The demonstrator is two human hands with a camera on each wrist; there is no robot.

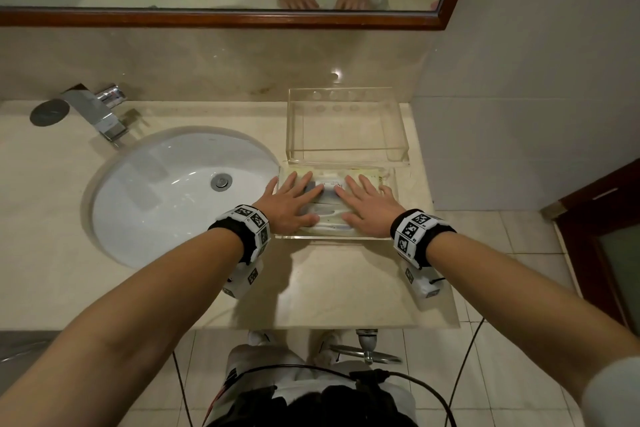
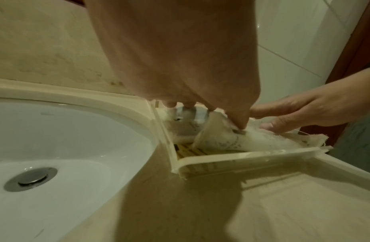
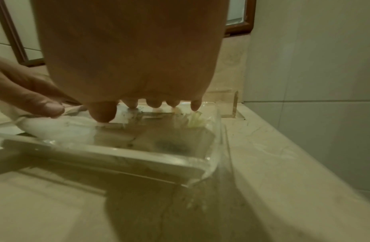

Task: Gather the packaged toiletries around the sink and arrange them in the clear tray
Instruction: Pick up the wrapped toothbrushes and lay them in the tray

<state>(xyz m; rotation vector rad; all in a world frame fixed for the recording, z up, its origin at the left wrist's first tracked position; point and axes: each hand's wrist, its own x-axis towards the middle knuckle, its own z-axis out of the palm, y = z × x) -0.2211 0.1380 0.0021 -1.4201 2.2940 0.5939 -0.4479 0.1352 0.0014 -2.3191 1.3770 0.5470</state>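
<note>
A shallow clear tray (image 1: pixel 349 236) sits on the counter right of the sink, with white packaged toiletries (image 1: pixel 329 198) lying flat inside it. My left hand (image 1: pixel 294 199) rests palm down on the left half of the packets, fingers spread and straight. My right hand (image 1: pixel 369 201) lies flat on the right half in the same way. The left wrist view shows a white wrapped packet (image 2: pixel 217 139) under my left fingertips (image 2: pixel 241 125), inside the tray wall (image 2: pixel 242 156). From the right wrist, my fingertips (image 3: pixel 102 114) press packets (image 3: pixel 62 129) within the tray (image 3: pixel 138 162).
A taller empty clear box (image 1: pixel 346 125) stands just behind the tray, against the backsplash. The white sink basin (image 1: pixel 166 191) and chrome faucet (image 1: pixel 100 111) are to the left. The counter's front edge (image 1: pixel 311 324) is near my body; a tiled wall (image 1: pixel 519 80) closes the right.
</note>
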